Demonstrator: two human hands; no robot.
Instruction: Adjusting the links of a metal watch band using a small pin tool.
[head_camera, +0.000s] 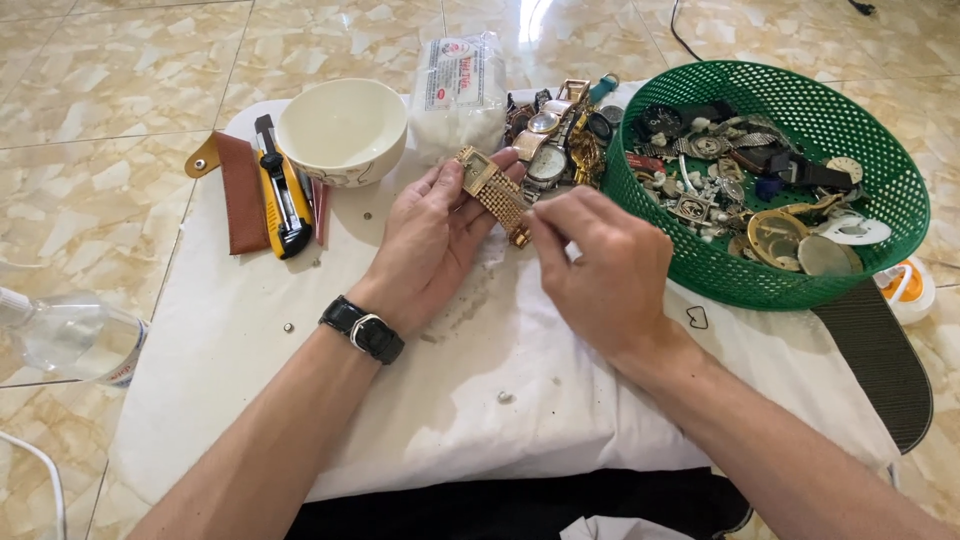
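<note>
- I see a white cloth (480, 380) spread over the tiled floor (100, 120), carrying everything I work with.
- Far right, a green basket (880, 180) holds loose watch parts, dials and straps.
- At the far middle a white bowl (342, 130) stands beside a white bag (460, 90), with a heap of watches (550, 135) just right of that.
- Far left lie a brown pouch (240, 190) and a yellow knife (283, 195).
- My left hand (425, 245), wearing a black wristwatch (362, 328), is curled around a gold watch (490, 185), gripping its case.
- My right hand (600, 265) is pinched shut on the near end of the gold band.
- Judging by the pile, most pieces remain unhandled; this one is mid-work.
</note>
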